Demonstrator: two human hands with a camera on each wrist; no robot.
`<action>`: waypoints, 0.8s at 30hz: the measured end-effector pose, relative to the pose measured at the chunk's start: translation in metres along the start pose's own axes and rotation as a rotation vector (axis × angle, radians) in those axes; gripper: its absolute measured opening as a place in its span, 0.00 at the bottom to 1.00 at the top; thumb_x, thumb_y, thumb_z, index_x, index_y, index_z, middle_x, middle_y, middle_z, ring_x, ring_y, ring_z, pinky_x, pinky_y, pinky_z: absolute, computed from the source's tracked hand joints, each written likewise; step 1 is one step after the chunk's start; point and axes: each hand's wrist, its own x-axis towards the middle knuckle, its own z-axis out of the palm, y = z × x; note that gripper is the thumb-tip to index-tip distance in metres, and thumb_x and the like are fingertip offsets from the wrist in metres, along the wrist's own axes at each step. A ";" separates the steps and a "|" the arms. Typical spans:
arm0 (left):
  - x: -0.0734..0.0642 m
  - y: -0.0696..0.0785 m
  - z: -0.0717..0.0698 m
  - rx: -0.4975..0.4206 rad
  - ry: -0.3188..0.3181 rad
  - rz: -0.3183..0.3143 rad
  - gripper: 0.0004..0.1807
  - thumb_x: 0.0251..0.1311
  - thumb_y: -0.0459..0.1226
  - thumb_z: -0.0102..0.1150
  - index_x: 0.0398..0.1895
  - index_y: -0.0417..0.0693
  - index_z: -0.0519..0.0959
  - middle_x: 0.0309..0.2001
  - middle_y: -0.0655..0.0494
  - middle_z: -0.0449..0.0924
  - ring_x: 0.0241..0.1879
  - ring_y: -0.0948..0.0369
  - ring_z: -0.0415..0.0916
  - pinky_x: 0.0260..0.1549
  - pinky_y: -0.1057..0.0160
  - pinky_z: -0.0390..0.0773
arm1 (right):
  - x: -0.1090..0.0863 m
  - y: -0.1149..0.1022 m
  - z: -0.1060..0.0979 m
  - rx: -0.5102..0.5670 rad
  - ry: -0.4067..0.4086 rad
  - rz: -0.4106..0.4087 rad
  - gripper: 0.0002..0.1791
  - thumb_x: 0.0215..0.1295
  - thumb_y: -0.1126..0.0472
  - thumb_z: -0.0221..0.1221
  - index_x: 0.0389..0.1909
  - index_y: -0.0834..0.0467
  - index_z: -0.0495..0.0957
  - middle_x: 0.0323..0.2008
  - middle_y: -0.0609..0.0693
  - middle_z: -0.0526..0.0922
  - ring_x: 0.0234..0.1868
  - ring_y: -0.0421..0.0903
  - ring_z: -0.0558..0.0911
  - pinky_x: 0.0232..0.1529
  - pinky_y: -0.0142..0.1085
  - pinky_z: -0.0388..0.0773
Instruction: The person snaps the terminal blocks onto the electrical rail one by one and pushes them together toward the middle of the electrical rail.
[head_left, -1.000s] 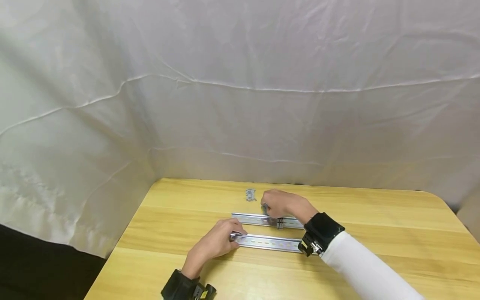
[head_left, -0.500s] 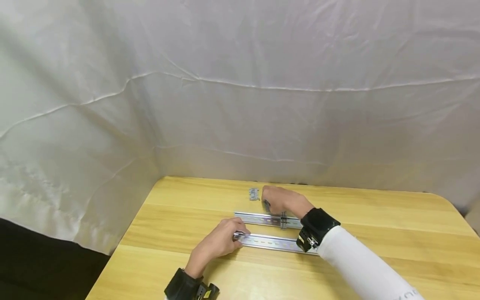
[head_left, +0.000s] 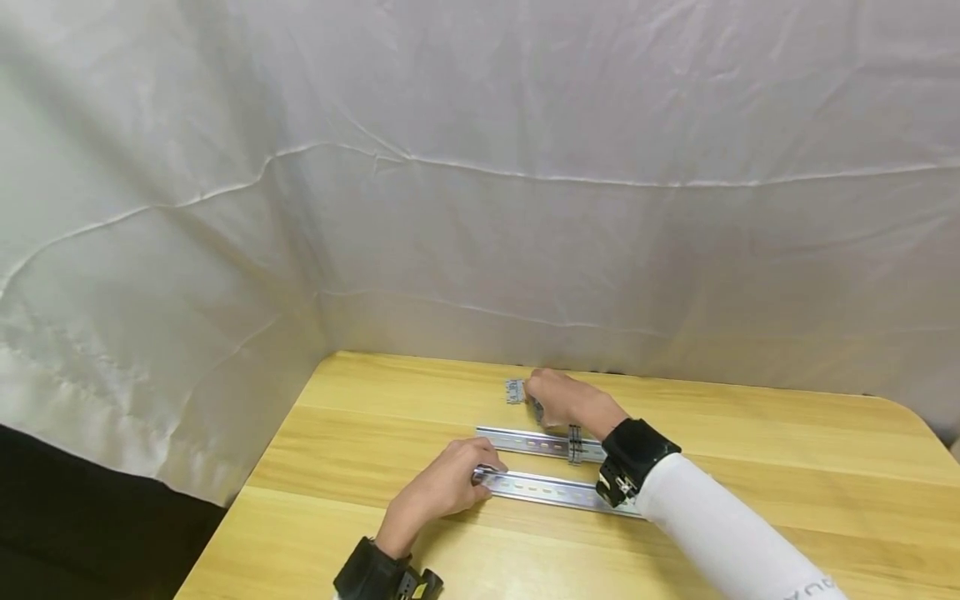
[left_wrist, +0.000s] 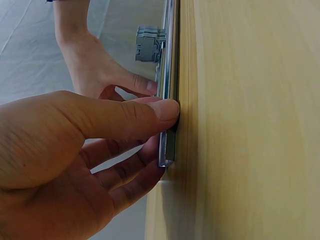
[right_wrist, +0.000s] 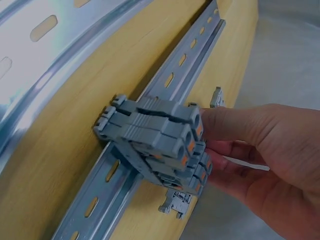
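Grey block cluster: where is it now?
In the head view, the grey block cluster sits on the far rail, right of image centre, just below the right hand.

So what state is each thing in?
Near rail, left end held.
Far rail, lying on the table.
Block stack, sitting across the far rail.
Loose block, lying on the table.
Another block, partly hidden by the stack.
Left hand, gripping near rail.
Right hand, grip unclear.

Two metal rails (head_left: 543, 490), two hands (head_left: 450, 479), two black wristbands (head_left: 639, 450), one table (head_left: 750, 429); grey blocks (right_wrist: 157, 131) several, overlapping, exact number unclear.
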 end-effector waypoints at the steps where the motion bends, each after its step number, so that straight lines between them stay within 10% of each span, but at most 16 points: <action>1: 0.000 0.000 0.000 0.002 -0.002 0.003 0.17 0.52 0.25 0.75 0.46 0.43 0.89 0.41 0.57 0.81 0.40 0.61 0.79 0.42 0.68 0.80 | -0.001 0.000 0.000 0.005 -0.008 0.007 0.13 0.54 0.72 0.74 0.39 0.62 0.83 0.39 0.54 0.82 0.41 0.49 0.78 0.41 0.41 0.79; 13: 0.000 -0.002 -0.001 -0.007 -0.004 0.017 0.17 0.52 0.24 0.75 0.46 0.43 0.89 0.41 0.57 0.82 0.40 0.60 0.79 0.42 0.66 0.81 | -0.022 -0.003 -0.031 0.059 0.066 0.011 0.26 0.54 0.67 0.74 0.53 0.68 0.80 0.50 0.59 0.82 0.53 0.58 0.81 0.55 0.46 0.81; 24: 0.000 -0.012 -0.004 0.017 -0.007 0.009 0.18 0.52 0.26 0.76 0.48 0.42 0.88 0.43 0.56 0.82 0.42 0.60 0.79 0.44 0.64 0.82 | -0.097 0.011 -0.034 0.176 0.281 -0.047 0.26 0.56 0.63 0.74 0.54 0.66 0.79 0.47 0.53 0.78 0.48 0.52 0.81 0.50 0.44 0.83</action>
